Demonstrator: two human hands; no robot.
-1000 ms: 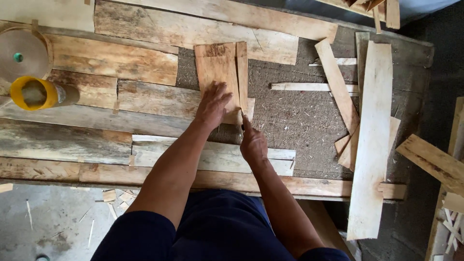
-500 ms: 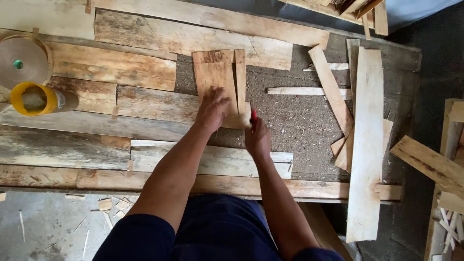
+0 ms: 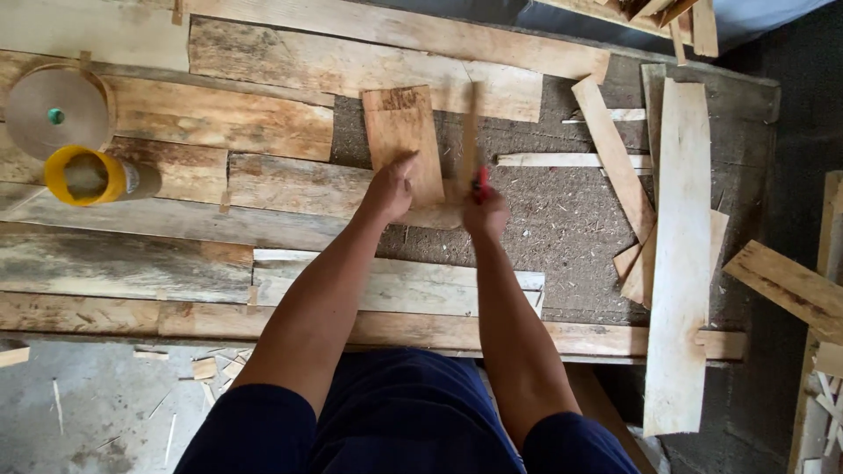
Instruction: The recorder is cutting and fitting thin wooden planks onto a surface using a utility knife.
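The left hand (image 3: 389, 186) presses flat, fingers spread, on the small wooden board (image 3: 402, 140) lying on the workbench (image 3: 263, 123). Just right of the board, the right hand (image 3: 485, 211) is clenched around a red-handled tool (image 3: 479, 180), possibly a blade, raised against a blurred thin strip (image 3: 471, 123).

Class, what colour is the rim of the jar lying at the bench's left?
Yellow rim, clearest in the head view.

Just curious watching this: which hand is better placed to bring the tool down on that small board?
Probably the right hand: it grips the red-handled tool, raised beside the small board. The left hand lies flat on that board, steadying it.
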